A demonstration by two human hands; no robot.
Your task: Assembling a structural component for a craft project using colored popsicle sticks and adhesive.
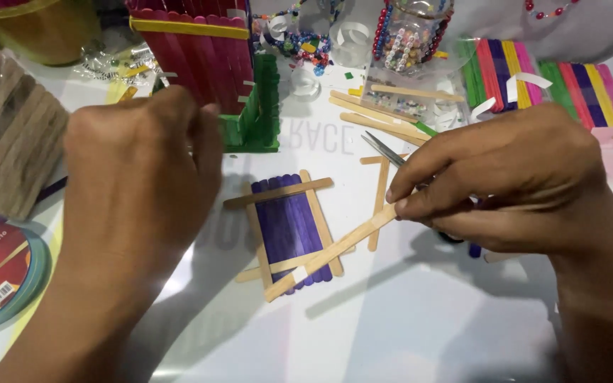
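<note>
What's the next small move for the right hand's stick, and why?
Probably lower the plain stick flat across the purple stick panel: the right hand pinches its upper end, its lower end already overlaps the panel's bottom edge, and the left hand hovers apart.

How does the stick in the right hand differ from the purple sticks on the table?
The held stick is plain wood colour; the purple sticks are painted. The held stick is single and slanted, pinched at one end by the right hand; the purple sticks lie flat side by side as a panel. Both are flat craft sticks.
</note>
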